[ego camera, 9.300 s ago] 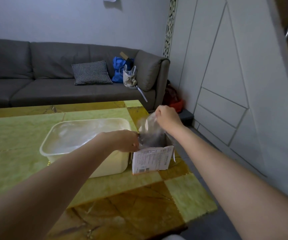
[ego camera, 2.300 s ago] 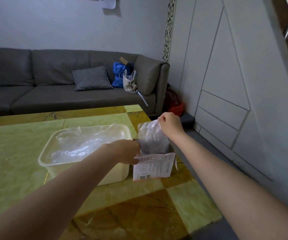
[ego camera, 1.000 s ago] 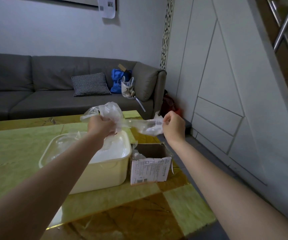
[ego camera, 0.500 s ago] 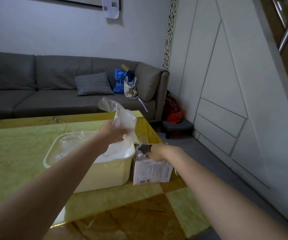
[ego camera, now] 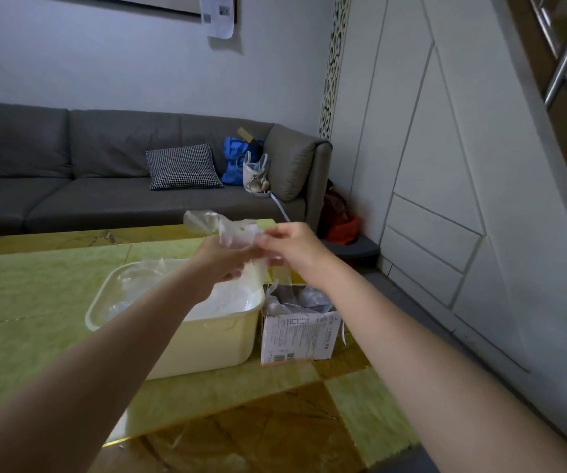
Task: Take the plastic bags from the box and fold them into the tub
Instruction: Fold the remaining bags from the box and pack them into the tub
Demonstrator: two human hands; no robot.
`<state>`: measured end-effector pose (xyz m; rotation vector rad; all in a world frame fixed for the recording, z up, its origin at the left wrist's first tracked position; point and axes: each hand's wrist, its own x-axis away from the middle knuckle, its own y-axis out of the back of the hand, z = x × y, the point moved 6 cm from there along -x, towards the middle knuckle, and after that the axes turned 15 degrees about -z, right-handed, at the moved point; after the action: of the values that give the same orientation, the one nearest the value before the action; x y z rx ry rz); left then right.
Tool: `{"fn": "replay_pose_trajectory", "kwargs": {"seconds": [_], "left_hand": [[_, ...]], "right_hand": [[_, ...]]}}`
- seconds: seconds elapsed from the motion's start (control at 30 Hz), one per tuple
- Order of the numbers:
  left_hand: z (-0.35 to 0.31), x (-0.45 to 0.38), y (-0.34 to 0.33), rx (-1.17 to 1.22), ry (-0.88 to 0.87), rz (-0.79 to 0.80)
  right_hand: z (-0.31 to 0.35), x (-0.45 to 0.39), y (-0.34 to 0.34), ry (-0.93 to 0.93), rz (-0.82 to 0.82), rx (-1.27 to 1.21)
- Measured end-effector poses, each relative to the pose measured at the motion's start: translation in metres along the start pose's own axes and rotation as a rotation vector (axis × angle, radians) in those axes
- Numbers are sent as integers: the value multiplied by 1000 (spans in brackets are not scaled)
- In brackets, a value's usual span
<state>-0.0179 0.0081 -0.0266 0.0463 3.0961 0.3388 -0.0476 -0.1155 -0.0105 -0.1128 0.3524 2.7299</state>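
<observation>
A: Hands?
B: Left hand (ego camera: 219, 259) and right hand (ego camera: 295, 245) are raised together over the far right corner of the cream plastic tub (ego camera: 207, 339); both have fingers curled, pinching one clear plastic bag (ego camera: 231, 232) bunched between them.
A: Tub and box?
B: The tub sits on the green-and-amber marble table (ego camera: 241, 404), with clear bags lying inside. The open cardboard box (ego camera: 297, 339) stands just beside its right wall, crumpled plastic showing in it.

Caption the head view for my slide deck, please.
Both hands, left and right, hold a clear plastic bag above the tub.
</observation>
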Motion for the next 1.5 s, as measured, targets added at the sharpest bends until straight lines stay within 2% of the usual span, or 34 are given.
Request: {"fn": "replay_pose_trajectory", "kwargs": {"seconds": [0.1, 0.17, 0.4, 0.53, 0.57, 0.63, 0.7, 0.73, 0.77, 0.8, 0.87, 1.0, 1.1, 1.17, 1.23, 1.3, 1.33, 1.43, 1.47, 1.5], "left_hand": [[-3, -4, 21, 148, 10, -46], [-1, -8, 33, 187, 26, -118], [7, -18, 59, 220, 51, -173], [11, -30, 97, 299, 149, -369], [14, -29, 100, 313, 217, -348], [12, -18, 92, 359, 322, -127], [6, -3, 71, 393, 316, 129], [4, 0, 62, 321, 247, 187], [2, 4, 53, 284, 222, 214], [0, 5, 50, 265, 193, 163], [-10, 3, 49, 178, 34, 136], [-8, -8, 56, 236, 96, 70], [-8, -3, 49, 227, 105, 150], [-9, 1, 48, 242, 99, 188], [-6, -2, 55, 310, 106, 149], [-1, -9, 67, 430, 201, 77], [2, -11, 72, 461, 242, 90], [-4, -4, 70, 315, 182, 271], [-5, 0, 66, 209, 119, 302], [-6, -1, 64, 133, 58, 264]], "right_hand": [[-6, -6, 24, -101, -250, -131], [-11, -7, 33, -137, -349, -176], [-11, -7, 35, -94, -429, -177], [-10, -5, 25, -36, -396, -178], [-8, -5, 22, -25, -381, -194], [-7, -5, 15, -22, -328, -226], [-4, -4, 10, -17, -273, -215], [-3, -4, 9, -5, -254, -177], [-3, -5, 8, 8, -240, -128], [-3, -4, 8, 16, -224, -79], [-5, -4, 10, 4, -181, 2], [-14, -4, 8, -116, -28, -77], [-9, 0, -5, -117, 72, -60], [-3, -2, -6, -67, -9, -48], [4, -6, 5, -8, -226, -91], [7, -14, 21, 69, -439, -17], [7, -17, 25, 104, -510, 32], [6, -19, 23, 120, -598, 39], [5, -19, 18, 114, -595, 21], [5, -18, 11, 103, -580, -2]]}}
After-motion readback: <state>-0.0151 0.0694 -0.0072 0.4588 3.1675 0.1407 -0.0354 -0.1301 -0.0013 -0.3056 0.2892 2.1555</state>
